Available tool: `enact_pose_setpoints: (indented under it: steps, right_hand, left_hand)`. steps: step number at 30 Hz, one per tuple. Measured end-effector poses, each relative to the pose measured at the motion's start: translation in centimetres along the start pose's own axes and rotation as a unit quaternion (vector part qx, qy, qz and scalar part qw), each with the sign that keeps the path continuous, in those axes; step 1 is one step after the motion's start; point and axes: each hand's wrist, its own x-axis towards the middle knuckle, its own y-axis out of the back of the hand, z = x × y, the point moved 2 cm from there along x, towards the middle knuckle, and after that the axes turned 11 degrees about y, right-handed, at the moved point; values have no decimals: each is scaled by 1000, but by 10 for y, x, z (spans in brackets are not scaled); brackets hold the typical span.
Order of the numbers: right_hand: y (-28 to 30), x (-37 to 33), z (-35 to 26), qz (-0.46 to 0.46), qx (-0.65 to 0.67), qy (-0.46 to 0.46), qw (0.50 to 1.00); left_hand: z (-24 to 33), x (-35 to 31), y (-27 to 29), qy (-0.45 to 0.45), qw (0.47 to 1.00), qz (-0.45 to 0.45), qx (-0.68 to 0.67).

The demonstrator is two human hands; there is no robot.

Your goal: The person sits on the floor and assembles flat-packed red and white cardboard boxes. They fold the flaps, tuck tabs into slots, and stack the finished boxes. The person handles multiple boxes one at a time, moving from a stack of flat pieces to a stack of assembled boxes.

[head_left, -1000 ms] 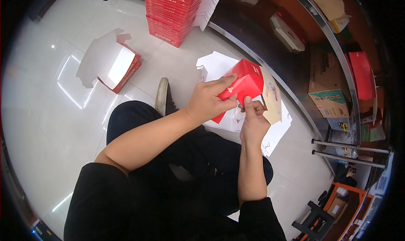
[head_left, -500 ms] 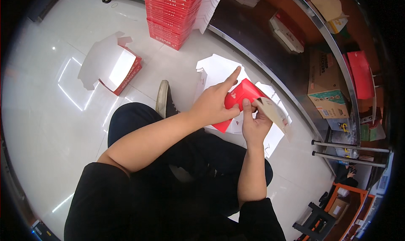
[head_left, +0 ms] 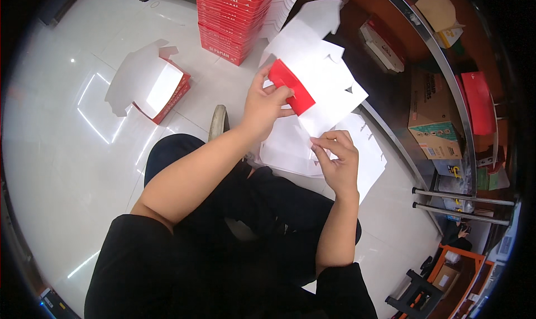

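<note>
Both hands hold a carton blank point(head_left: 329, 84), white inside with a red panel, in the air above the floor point(head_left: 56, 207) and in front of the person's crossed legs. The fingers of the left hand point(head_left: 262, 104) are closed on its red panel, the thumb on the near face and other fingers behind the edge. The right hand point(head_left: 339, 160) pinches the lower corner of the same blank, thumb and forefinger drawn together at the tips. Beneath it, flat white sheets point(head_left: 282, 149) lie overlapping on the floor. Well to the left, an open red-and-white box point(head_left: 159, 90) stands with its lid raised; beyond the left hand rises a stack of red cartons point(head_left: 231, 29). A metal-edged shelf point(head_left: 405, 146) curves along the right.
</note>
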Motion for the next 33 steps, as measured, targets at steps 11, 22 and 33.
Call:
enact_pose_setpoints:
  steps: [11, 22, 33]
  right_hand:
    - [-22, -4, -6, 218, -168, -63, 959]
    - [-32, -2, -7, 223, -146, 5, 964]
    - [-8, -7, 3, 233, 290, -187, 909]
  left_hand:
    - [-26, -18, -15, 7, 997, -59, 52]
    - [-28, -19, -11, -43, 973, -97, 206]
    - [-20, -26, -14, -254, 826, -113, 490]
